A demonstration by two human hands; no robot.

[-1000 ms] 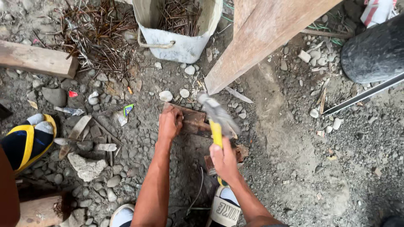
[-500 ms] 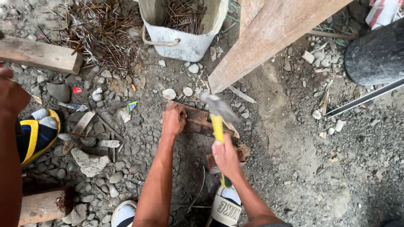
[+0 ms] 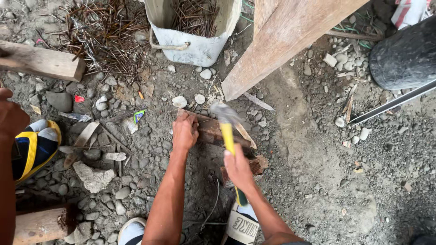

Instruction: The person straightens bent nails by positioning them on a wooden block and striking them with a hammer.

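1. The right hand (image 3: pixel 238 168) grips a yellow-handled hammer (image 3: pixel 227 129), its long axis pointing away, head raised.
2. Just left, the left hand (image 3: pixel 185 131) presses a reddish wood block (image 3: pixel 213 131) on gravel ground (image 3: pixel 318 181).
3. Beyond stands a white bucket (image 3: pixel 190 45) of rusty nails.

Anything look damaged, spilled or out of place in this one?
A heap of rusty bent nails lies loose on the gravel beside the white bucket, which holds more. The small wood block under the left hand looks worn and split. The right hand grips a yellow-handled hammer, its head blurred.
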